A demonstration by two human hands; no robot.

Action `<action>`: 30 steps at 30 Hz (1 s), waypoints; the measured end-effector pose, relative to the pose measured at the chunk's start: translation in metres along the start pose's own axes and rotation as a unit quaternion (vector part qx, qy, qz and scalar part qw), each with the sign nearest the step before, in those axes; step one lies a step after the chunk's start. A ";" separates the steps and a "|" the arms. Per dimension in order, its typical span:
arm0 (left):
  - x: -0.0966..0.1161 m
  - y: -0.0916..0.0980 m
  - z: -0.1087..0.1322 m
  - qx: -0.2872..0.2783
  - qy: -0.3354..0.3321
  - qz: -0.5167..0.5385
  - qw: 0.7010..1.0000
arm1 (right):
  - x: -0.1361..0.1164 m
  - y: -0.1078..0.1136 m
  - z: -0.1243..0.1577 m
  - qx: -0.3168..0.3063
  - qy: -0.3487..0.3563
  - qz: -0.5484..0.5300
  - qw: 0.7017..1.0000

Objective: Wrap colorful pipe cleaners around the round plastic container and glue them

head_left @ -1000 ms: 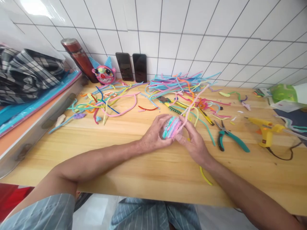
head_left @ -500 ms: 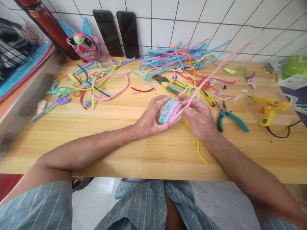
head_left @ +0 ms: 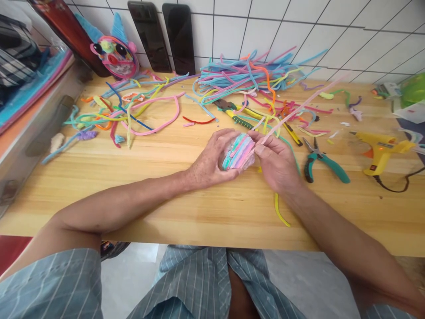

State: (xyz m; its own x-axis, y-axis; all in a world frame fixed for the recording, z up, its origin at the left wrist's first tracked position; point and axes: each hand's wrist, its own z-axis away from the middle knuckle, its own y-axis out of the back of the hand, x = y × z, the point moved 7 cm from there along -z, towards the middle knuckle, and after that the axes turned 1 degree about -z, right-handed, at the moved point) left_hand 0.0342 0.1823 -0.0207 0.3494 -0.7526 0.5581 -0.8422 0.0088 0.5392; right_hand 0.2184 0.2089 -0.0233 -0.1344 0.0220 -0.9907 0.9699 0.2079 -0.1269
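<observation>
A small rounded piece striped in teal, pink and purple (head_left: 238,153) is held above the wooden table in front of me. My left hand (head_left: 210,159) wraps round its left side, thumb below and fingers above. Between the thumb and fingers of my right hand (head_left: 274,157) is a long pale pink pipe cleaner (head_left: 292,114), which slants up to the right; its lower end meets the striped piece's right side. Below my right hand, a yellow strip (head_left: 280,210) lies on the table.
Loose pipe cleaners (head_left: 146,110) lie at left, a blue-pink bundle (head_left: 245,75) at the back. Yellow-handled pliers (head_left: 241,120), teal pliers (head_left: 327,164) and a yellow glue gun (head_left: 380,150) are beyond and right. A decorated figure (head_left: 117,60) and two phones (head_left: 178,40) stand by the wall.
The view has shifted slightly. The pink pipe cleaner's far end has dropped lower, and my right hand remains pinched on it. My left hand still grips the striped piece.
</observation>
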 end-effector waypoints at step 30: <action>-0.017 0.005 0.003 -0.036 0.016 -0.029 0.999 | 0.007 -0.002 -0.001 0.018 0.025 -0.042 0.999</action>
State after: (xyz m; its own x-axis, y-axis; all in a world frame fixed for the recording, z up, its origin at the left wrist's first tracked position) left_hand 0.0231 0.1929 -0.0291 0.4107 -0.7320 0.5437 -0.7883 0.0146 0.6151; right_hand 0.2152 0.2100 -0.0295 -0.2252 0.0555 -0.9727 0.9611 0.1765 -0.2125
